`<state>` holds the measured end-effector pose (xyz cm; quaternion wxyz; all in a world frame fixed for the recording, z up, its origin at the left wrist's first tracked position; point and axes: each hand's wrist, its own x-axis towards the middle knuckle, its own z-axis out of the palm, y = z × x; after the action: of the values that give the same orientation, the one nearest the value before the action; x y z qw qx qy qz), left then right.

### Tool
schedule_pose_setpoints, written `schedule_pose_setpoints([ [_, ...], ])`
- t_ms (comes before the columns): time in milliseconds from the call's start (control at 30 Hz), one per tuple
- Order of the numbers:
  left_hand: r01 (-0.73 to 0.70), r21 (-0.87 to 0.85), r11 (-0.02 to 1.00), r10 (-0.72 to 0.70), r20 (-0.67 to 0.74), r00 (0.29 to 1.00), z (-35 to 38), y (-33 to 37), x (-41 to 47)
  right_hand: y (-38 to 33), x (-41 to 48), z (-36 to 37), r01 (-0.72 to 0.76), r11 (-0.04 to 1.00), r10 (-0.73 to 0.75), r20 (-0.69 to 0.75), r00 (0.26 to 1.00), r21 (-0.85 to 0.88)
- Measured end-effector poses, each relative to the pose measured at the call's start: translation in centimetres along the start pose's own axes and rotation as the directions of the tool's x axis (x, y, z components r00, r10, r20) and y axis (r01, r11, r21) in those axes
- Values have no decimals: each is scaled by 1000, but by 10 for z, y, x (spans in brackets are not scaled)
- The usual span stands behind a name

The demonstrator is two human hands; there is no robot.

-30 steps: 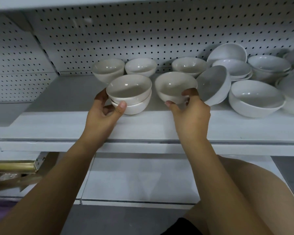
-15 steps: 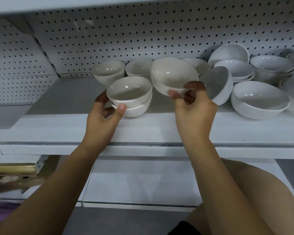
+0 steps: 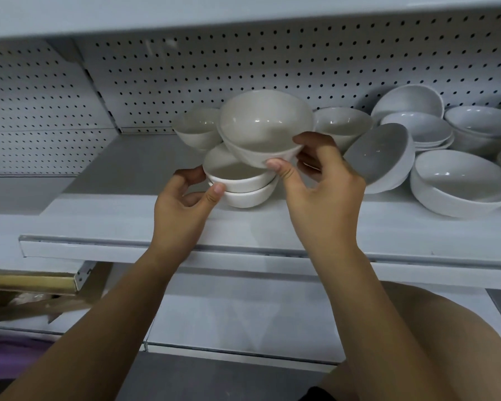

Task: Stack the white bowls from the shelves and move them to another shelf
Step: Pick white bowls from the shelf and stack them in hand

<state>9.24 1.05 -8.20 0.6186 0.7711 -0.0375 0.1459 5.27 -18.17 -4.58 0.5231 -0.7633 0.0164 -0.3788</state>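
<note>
A white bowl [image 3: 265, 127] was held in the air, tilted with its opening toward the camera, directly above a stack of two bowls [image 3: 240, 183] that sat on the shelf [image 3: 128, 224]. The right hand [image 3: 321, 192] pinched it at the near rim, thumb [image 3: 278, 166] on the outer wall and the other fingers curled behind it. The left hand [image 3: 182, 204] gripped the stack from the left, thumb pressed against the front wall and forefinger curved round the far side. Behind stood two more small bowls, one to the left [image 3: 195, 130] and one to the right [image 3: 342, 123]. Further right, a tilted bowl [image 3: 379, 157] leaned beside a large bowl [image 3: 460, 183], before the pegboard [image 3: 272, 59].
</note>
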Motion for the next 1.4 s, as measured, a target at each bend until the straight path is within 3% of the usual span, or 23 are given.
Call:
schedule_pose_setpoints([
  [300,11,86,996,-16,56,998,2,3,-1,7,1,1,70,996,-67,57,996,-63],
  [600,22,30,999,-24,81,996,4,2,-2,17,0,8,99,979,-82,101,991,-177],
  [733,25,2,1000,-25,76,997,6,4,-5,23,2,7,64,986,-42,145,989,-156],
  [1100,-4,-45,999,8,78,997,7,3,-4,31,9,5,101,995,-98,152,984,-14],
  [1200,19,-46,999,-16,76,997,9,3,-2,31,8,3,61,997,-67,162,985,40],
  [1400,29,11,1000,-30,150,988,15,8,5,45,7,-1,-162,980,104,393,914,118],
])
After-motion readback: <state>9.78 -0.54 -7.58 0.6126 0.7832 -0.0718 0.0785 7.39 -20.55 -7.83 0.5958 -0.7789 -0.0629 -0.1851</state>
